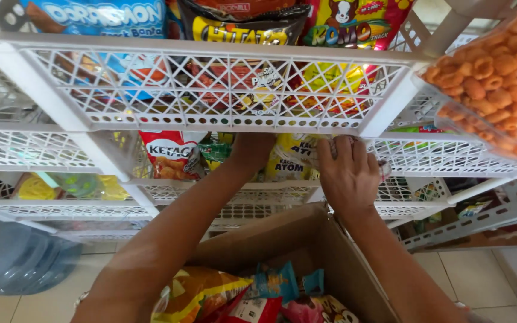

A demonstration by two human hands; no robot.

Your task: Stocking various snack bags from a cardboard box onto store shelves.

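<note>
We look down on a white lattice rack (222, 90) of snack packets with an open cardboard box (324, 251) near us, below the shelves. Our right hand (349, 176) reaches into the second tier and its fingers are clenched around a yellow snack packet (288, 157), which sits at the front edge of that tier, just right of centre. Our left hand (252, 149) extends into the same tier, just left of the packet; its fingers pass behind the upper shelf rim, so we cannot tell whether they grip anything. A red-and-white packet (172, 152) stands to the left on this tier, and a clear bag of orange ring snacks (498, 78) hangs at the far right. More packets (240, 296) lie in the box. We judge the step in hand to be seating a packet on the second tier; the next move calls for pushing it level among its neighbours before the fingers let go.
</note>
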